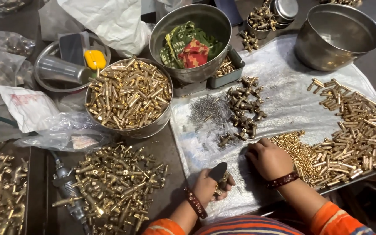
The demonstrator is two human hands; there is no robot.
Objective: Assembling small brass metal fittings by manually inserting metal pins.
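Nearest, left hand is closed around a small brass fitting; right hand rests loosely curled, holding nothing, on the white plastic sheet. Round steel tin brims with brass tubes; steel bowl holds folded cloth, another bowl sits empty on the dark worktable

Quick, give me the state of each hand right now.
Left hand: closed, holding a small brass fitting.
Right hand: knuckles down on the plastic sheet; grip cannot be told.

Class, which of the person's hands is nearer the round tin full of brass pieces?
Left. The left hand lies below the tin; the right hand is farther off to its right.
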